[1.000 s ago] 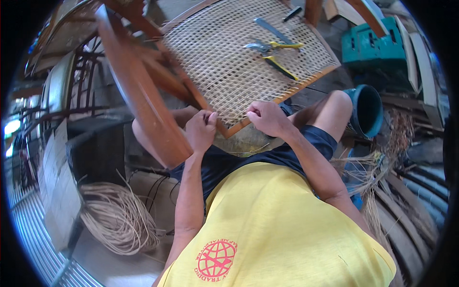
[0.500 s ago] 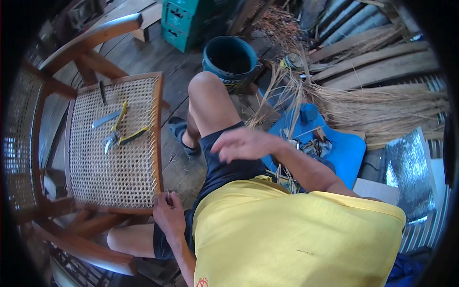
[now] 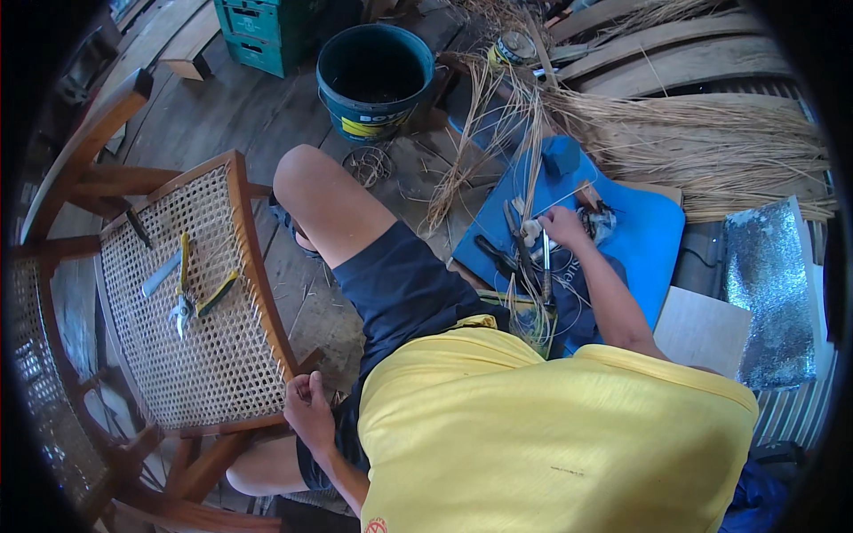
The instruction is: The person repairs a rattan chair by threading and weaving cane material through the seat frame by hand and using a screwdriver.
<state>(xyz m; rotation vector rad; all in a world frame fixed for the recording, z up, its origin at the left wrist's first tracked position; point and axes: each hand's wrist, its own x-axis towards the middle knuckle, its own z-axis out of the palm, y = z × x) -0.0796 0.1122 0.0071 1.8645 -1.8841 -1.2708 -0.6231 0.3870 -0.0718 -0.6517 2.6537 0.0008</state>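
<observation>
My left hand [image 3: 309, 410] is at the near corner of a wooden chair's woven cane seat [image 3: 191, 355], beside its frame. Its fingers are curled with the thumb against them; whatever they hold, if anything, is too small to make out. Over a blue board-like surface [image 3: 644, 258], my right hand [image 3: 565, 227] reaches down, fingers pinched next to a whitish wad [image 3: 531, 233] and several tools. What it grips is not distinguishable. On the cane seat lie pruning shears [image 3: 182, 307] with yellow and black handles, a flat grey blade [image 3: 161, 275] and a slim dark tool [image 3: 138, 228].
A dark green bucket [image 3: 369, 114] stands on the plank floor beyond my knee, with green crates [image 3: 253, 40] behind it. Long dry fibre strands [image 3: 693, 142] spread at the far right. A silvery foil sheet [image 3: 771, 298] lies right of the blue surface.
My right hand has moved right, from above my thigh to the tools on the blue surface. My left hand stays by the seat corner. The view has shifted, so the chair appears lower and tilted.
</observation>
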